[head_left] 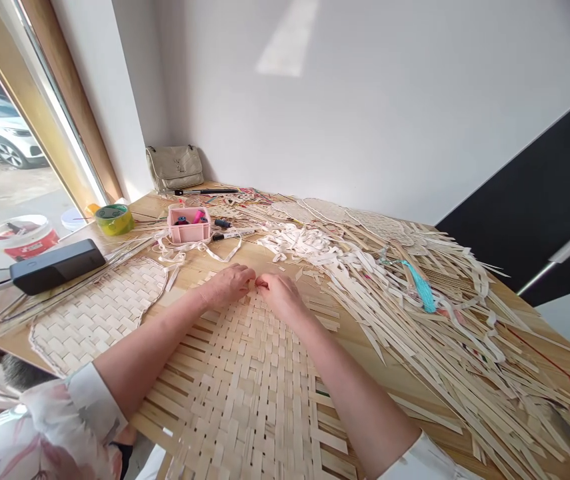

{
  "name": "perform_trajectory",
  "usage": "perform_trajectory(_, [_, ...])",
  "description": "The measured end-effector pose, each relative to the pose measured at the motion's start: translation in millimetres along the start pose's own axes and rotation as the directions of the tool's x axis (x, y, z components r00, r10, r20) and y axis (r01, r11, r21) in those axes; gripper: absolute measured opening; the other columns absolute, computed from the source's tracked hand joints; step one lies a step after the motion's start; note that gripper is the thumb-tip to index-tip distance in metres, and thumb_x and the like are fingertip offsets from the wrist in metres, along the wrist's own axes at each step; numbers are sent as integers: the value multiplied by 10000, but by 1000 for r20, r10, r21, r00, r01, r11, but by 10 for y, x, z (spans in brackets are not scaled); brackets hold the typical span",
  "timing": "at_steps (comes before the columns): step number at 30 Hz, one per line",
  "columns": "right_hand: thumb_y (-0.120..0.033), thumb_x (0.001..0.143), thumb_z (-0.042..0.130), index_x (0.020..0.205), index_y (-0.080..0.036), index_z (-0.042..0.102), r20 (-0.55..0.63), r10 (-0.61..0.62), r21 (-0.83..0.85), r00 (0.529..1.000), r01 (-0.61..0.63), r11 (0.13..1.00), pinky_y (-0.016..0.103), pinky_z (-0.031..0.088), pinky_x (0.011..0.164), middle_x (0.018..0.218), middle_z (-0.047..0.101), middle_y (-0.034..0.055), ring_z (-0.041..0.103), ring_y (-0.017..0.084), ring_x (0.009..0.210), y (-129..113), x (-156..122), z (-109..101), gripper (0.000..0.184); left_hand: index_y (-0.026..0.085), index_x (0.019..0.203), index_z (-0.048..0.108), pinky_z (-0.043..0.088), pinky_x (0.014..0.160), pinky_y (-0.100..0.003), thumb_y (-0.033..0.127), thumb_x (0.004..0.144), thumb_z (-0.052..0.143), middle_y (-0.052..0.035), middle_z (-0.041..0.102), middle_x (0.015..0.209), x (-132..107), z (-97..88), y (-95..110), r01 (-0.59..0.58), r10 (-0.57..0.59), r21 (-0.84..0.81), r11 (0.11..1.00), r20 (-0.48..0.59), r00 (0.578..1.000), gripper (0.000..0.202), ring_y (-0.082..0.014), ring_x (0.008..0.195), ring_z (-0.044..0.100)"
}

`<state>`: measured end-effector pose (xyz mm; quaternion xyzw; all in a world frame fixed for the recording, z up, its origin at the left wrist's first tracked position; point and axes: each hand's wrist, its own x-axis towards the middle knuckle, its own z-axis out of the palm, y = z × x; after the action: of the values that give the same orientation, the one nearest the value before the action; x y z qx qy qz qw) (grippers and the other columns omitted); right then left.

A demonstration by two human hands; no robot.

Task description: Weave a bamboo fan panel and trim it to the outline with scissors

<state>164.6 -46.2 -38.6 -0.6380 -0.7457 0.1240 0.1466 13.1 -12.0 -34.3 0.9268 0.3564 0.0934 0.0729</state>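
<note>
Fingers (263,283) met at the mat's far end; centre woven, sides loose

Left hand (232,283) and right hand (282,293) were nearly touching, fingertips bunched together over the far tip of the mat (247,380). Couldn't tell whether they were clamped on a strip; the contact spot was hidden.

Mat lay on the table (247,255), running from the far tip between the forearms to the near edge of view.

Done, by my read: the body. Over-under weave filled the centre, with small dark gaps scattered through it.

Not done: edges. Strip ends stuck out loose and uneven on left and right, no binding on any side in view. Near end was cut off by the frame, so no call there.

For comparison, a panel (95,313) on the left had a closed outline and an edge that looked bound. More panels (379,227) lay at the far right by the wall.

Stock looked ample: loose strips (415,340) covered the right side, white ribbon (295,241) heaped beyond the hands.
</note>
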Motion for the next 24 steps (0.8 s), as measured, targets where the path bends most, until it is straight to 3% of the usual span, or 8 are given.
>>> perform_trajectory(24, [-152,806,565,831,-224,677,20,86,86,996,-88,992,238,380,629,839,698,24,612,172,809,-38,-17,-11,135,147,908,564,434,749,-286,106,730,574,-54,598,876,52,45,-44,18,-18,4,1000,37,999,183,-191,877,562])
